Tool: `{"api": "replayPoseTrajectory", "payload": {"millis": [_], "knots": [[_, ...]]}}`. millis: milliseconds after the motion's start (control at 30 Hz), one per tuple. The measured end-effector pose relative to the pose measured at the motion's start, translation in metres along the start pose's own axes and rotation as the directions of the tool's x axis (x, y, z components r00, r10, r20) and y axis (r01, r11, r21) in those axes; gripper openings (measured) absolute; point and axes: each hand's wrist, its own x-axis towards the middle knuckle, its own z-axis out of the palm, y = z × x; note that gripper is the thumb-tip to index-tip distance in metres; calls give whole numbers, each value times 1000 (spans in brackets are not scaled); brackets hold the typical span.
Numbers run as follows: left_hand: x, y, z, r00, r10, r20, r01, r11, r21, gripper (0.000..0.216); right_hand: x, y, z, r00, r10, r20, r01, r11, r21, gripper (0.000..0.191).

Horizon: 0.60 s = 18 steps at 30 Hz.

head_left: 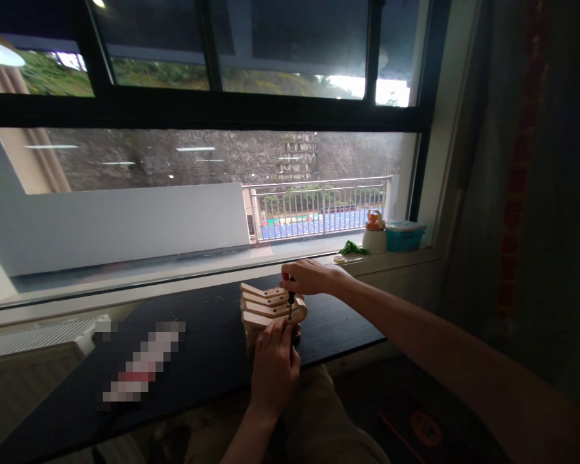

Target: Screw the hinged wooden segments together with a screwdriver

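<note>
Near the table's far edge stands a wooden piece (pixel 261 318) with several pale, bent slats side by side and dark dots, perhaps screws or holes, along them. Its base looks rough and brownish. My right hand (pixel 309 277) is closed around the handle of a small dark screwdriver (pixel 291 298), held upright with its tip down at the nearest slat's right end. My left hand (pixel 274 361) grips the near side of the wooden piece, fingertips close to the screwdriver's tip. Those fingers cover part of the slat and base.
The dark table (pixel 203 361) carries a blurred-out pale and red item (pixel 145 361) at the left. A white radiator (pixel 43 341) adjoins it. On the windowsill are a white pot (pixel 374 241), a teal lidded box (pixel 405 238) and a green cloth-like thing (pixel 352 247).
</note>
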Motion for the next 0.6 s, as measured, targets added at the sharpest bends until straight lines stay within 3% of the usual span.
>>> {"api": "replayPoseTrajectory", "payload": {"millis": [233,600], "knots": [[-1,0,1,1000,3,-10,-3,1000,0,47,0,-4,17,992,-73,-105,66,995,-69,44],[0,1,-2,1000,8,-6,-8,1000,16,44,7,-10,26,985,106,-137,-120,988,-95,46]]}}
